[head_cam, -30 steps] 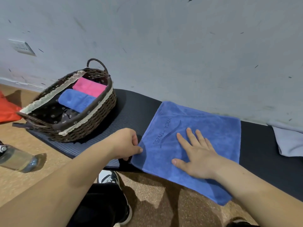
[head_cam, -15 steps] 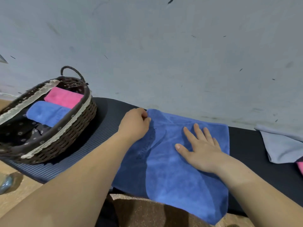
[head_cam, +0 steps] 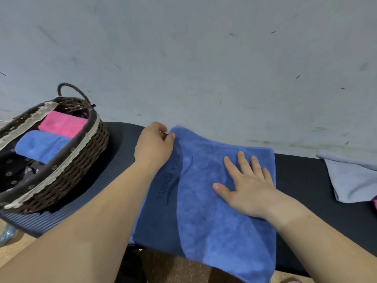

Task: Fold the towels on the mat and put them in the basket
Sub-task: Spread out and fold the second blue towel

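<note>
A blue towel (head_cam: 214, 217) lies spread on the dark mat (head_cam: 114, 166), its near edge hanging over the mat's front. My left hand (head_cam: 155, 146) pinches the towel's far left corner by the wall. My right hand (head_cam: 246, 184) rests flat with fingers spread on the towel's right half. A brown wicker basket (head_cam: 81, 160) stands on the mat's left end. It holds a folded pink towel (head_cam: 63, 123) and a folded blue towel (head_cam: 40, 146).
A grey wall (head_cam: 204, 68) rises right behind the mat. A pale grey towel (head_cam: 350, 178) lies on the mat at the right edge, with a bit of pink cloth (head_cam: 375, 205) beside it. Cork-brown floor (head_cam: 183, 268) shows in front.
My left hand has moved from the towel's near left corner up to its far left corner by the wall. My right hand stays flat on the towel. The camera has shifted right.
</note>
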`<state>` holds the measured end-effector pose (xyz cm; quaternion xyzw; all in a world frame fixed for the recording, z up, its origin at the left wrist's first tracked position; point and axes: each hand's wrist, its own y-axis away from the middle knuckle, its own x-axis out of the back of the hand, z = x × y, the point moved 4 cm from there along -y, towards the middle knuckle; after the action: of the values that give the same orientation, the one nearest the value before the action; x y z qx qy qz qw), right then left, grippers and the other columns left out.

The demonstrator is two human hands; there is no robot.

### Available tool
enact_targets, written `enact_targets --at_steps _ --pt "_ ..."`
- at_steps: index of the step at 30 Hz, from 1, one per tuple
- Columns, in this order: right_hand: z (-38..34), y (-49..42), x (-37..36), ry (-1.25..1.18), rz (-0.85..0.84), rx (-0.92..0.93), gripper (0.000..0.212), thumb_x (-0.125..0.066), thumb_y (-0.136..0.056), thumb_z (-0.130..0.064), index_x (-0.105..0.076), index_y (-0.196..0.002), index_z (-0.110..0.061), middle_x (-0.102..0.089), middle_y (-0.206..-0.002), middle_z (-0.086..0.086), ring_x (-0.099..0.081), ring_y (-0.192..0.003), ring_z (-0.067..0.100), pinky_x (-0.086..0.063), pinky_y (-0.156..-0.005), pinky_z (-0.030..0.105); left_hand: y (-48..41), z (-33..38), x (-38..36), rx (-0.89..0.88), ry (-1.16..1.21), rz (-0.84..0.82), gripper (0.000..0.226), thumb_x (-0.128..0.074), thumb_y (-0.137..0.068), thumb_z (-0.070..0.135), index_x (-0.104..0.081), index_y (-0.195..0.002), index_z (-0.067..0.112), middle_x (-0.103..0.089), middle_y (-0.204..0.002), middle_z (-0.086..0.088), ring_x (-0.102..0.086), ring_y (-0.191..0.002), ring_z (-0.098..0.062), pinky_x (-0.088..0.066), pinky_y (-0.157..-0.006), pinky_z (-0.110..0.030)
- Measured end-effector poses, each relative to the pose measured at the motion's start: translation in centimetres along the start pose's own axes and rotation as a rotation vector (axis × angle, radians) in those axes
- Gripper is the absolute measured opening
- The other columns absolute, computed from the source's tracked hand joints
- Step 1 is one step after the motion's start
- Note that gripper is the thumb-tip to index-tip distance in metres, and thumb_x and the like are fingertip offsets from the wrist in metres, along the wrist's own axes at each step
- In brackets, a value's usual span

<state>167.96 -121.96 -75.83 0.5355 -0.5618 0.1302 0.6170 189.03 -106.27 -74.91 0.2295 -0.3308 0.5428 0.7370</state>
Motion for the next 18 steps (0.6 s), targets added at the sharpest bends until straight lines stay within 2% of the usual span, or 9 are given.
enact_targets --at_steps 2,3,6,8,10,12,14,16,18 --pt "0.6 0.3 0.3 -0.011 0.029 -0.006 0.084 -0.029 -0.096 -0.075 0.012 -0.161 -0.041 0.029 -0.167 -0.004 0.028 -0.154 0.029 0.008 -0.127 0.05 0.2 0.6 0.1 -0.051 -0.106 -0.029 0.037 -0.063 -0.095 0.036 -0.057 -0.129 0.022 -0.057 -0.125 0.003 -0.057 -0.111 -0.02 -0.051 -0.083 -0.039" --pt "1.0 0.4 0.5 -0.012 0.049 -0.012 0.084 -0.028 -0.096 -0.075 0.01 -0.161 -0.041 0.028 -0.168 -0.004 0.027 -0.154 0.029 0.008 -0.127 0.05 0.7 1.3 0.3 -0.103 -0.175 -0.048 0.036 -0.061 -0.096 0.034 -0.057 -0.13 0.022 -0.054 -0.129 0.001 -0.055 -0.114 -0.022 -0.051 -0.082 -0.039" --pt "2.7 0.2 0.8 -0.002 0.105 -0.048 0.081 -0.027 -0.096 -0.075 0.005 -0.162 -0.041 0.023 -0.17 -0.003 0.023 -0.156 0.029 0.006 -0.127 0.05 3.9 4.0 0.7 -0.263 -0.374 -0.159 0.029 -0.057 -0.095 0.037 -0.061 -0.12 0.023 -0.053 -0.125 0.001 -0.053 -0.113 -0.025 -0.054 -0.084 -0.043" --pt "3.6 -0.2 0.7 -0.006 0.125 -0.06 0.079 -0.025 -0.096 -0.075 0.003 -0.162 -0.042 0.021 -0.17 -0.004 0.022 -0.156 0.028 0.005 -0.127 0.051 7.2 5.3 0.4 -0.315 -0.496 -0.275 0.033 -0.056 -0.094 0.046 -0.06 -0.118 0.024 -0.054 -0.123 0.0 -0.053 -0.11 -0.025 -0.053 -0.085 -0.042" --pt "4.1 -0.5 0.2 -0.001 0.128 -0.057 0.078 -0.023 -0.096 -0.075 0.005 -0.162 -0.043 0.022 -0.17 -0.003 0.022 -0.156 0.028 0.005 -0.127 0.052 10.5 5.5 -0.4 -0.338 -0.65 -0.398 0.045 -0.052 -0.094 0.056 -0.055 -0.126 0.025 -0.052 -0.129 -0.001 -0.053 -0.114 -0.026 -0.051 -0.085 -0.041" --pt "4.0 -0.6 -0.1 0.029 0.114 -0.062 0.078 -0.019 -0.096 -0.075 0.009 -0.161 -0.042 0.024 -0.17 -0.002 0.022 -0.156 0.029 0.007 -0.126 0.053 12.9 5.0 -1.2 -0.321 -0.764 -0.517 0.064 -0.046 -0.094 0.066 -0.042 -0.143 0.025 -0.041 -0.15 -0.007 -0.044 -0.132 -0.031 -0.048 -0.093 -0.044" --pt "3.9 -0.2 -0.1 0.074 0.097 -0.087 0.078 -0.014 -0.096 -0.076 0.012 -0.161 -0.041 0.024 -0.169 0.001 0.021 -0.156 0.031 0.009 -0.125 0.054 14.4 4.2 -1.9 -0.303 -0.788 -0.629 0.082 -0.036 -0.095 0.073 -0.018 -0.159 0.025 -0.013 -0.168 -0.013 -0.019 -0.151 -0.039 -0.044 -0.107 -0.051" --pt "4.0 0.5 0.1 0.131 0.076 -0.126 0.08 -0.011 -0.094 -0.077 0.015 -0.16 -0.04 0.022 -0.17 0.004 0.017 -0.157 0.032 0.007 -0.125 0.056 14.7 3.7 -2.3 -0.31 -0.782 -0.695 0.086 -0.026 -0.096 0.075 0.0 -0.162 0.026 0.005 -0.171 -0.013 0.001 -0.156 -0.039 -0.035 -0.117 -0.055" --pt "4.0 1.5 0.2 0.193 0.045 -0.161 0.083 -0.01 -0.093 -0.079 0.016 -0.16 -0.038 0.02 -0.17 0.008 0.013 -0.157 0.036 0.004 -0.125 0.056 14.2 3.4 -2.5 -0.328 -0.758 -0.698 0.083 -0.021 -0.097 0.074 0.003 -0.162 0.028 0.006 -0.171 -0.012 0.003 -0.156 -0.039 -0.028 -0.121 -0.055"
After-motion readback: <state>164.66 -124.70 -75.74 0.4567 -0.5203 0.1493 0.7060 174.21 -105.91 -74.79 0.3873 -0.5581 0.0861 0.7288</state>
